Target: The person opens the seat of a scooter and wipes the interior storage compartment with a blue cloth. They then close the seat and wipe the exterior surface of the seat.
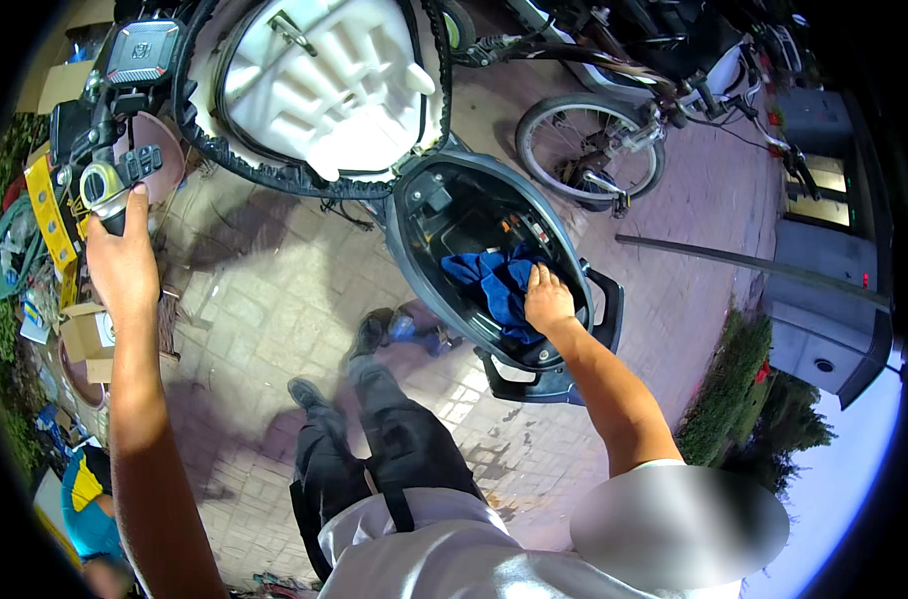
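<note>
My left hand (126, 262) is wrapped round the handlebar grip (112, 222) of an electric scooter, beside a switch block (139, 163). The scooter's saddle (324, 85) is tipped up, with its white moulded underside showing. Behind it gapes the dark storage compartment (411, 245) under the saddle. My right hand (550, 301) reaches into the rear of this compartment and has its fingers on a crumpled dark blue cloth (484, 275). The fingertips sink partly into the folds. Close to my right wrist is the black rear grab rail (610, 304).
A bicycle (589, 150) stands beyond the scooter at the upper right. At the left lie an open cardboard box (89, 339), a yellow strip with holes (49, 215) and other clutter. Another person's teal-and-yellow clothing (89, 504) shows at the lower left. Paving (244, 260) covers the ground.
</note>
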{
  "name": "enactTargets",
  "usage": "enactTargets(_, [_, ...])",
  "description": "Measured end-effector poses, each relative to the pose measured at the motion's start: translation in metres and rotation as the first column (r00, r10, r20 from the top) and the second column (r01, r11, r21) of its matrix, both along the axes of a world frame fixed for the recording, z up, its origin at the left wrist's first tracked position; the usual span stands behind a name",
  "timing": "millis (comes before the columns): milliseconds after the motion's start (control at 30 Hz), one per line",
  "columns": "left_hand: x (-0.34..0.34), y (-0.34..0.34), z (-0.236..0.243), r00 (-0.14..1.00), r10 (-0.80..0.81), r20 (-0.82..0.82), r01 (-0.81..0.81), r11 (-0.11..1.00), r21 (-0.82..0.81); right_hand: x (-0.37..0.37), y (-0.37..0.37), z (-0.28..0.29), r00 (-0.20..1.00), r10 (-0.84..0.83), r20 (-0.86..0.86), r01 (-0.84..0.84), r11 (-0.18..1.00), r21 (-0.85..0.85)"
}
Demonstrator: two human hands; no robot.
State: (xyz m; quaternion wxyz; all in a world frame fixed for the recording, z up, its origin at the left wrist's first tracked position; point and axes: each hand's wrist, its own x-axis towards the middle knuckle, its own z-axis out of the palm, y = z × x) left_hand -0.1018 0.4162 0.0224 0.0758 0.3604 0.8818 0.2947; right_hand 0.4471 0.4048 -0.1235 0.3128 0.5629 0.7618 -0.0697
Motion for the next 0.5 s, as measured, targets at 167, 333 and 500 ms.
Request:
enactTargets(167, [-0.006,-0.004,-0.001,0.999,-0.02,-0.041,0.02,1.0,0.011,-0.019,0.008,0.046,0.945,-0.169,0.279,0.254,0.919,-0.301])
enactTargets(333, [0.006,0.001,0.0,1.0,0.002,-0.008,-0.002,1.0,0.019,0.006,-0.004,0.016,0.992,0.01,0.128,0.0,0.997,-0.079])
enactTargets(500, [-0.011,0.0,-0.007,0.999,-0.008,-0.046,0.006,0.999,-0.038,-0.018,-0.01,0.03,0.96,-0.049,0.277,0.106,0.975,-0.196])
